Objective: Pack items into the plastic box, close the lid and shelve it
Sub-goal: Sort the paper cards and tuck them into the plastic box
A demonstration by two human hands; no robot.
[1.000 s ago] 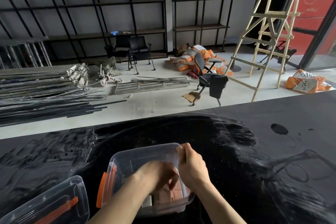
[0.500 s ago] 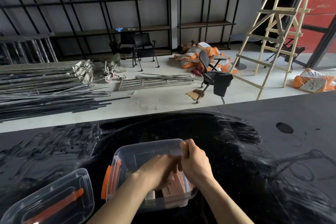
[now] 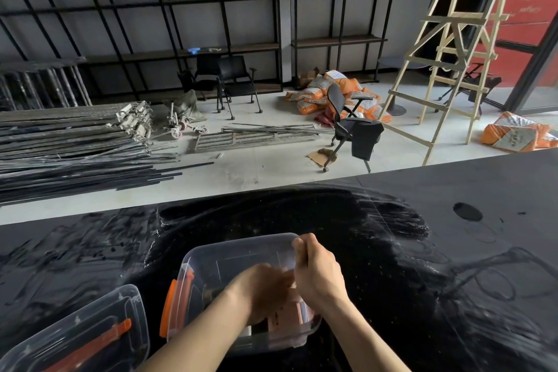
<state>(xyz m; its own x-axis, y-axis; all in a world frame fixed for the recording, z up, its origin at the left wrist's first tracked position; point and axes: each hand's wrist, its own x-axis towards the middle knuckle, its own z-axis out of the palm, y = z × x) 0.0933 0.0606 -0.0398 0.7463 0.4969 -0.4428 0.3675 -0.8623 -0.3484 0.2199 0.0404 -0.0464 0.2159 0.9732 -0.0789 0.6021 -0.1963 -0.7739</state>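
A clear plastic box (image 3: 211, 257) with orange side clips sits on the black table, close to me. My right hand (image 3: 317, 275) pinches the box's far right rim. My left hand (image 3: 262, 290) reaches down inside the box, fingers curled over pinkish flat packets (image 3: 288, 315) lying at the bottom; whether it grips one is hidden. The clear lid (image 3: 78, 338) with an orange handle strip lies flat on the table to the left of the box.
The black table (image 3: 392, 251) is dusty and smeared, with a round hole (image 3: 467, 211) at the right. Beyond its far edge lie metal bars (image 3: 75, 148), a black chair (image 3: 353, 130), orange sacks (image 3: 332, 90), a wooden ladder (image 3: 447, 54) and black wall shelves (image 3: 235, 48).
The view has tilted slightly, so box and lid sit a little higher in the frame. My left hand has pushed deeper toward the right side of the box, against my right hand.
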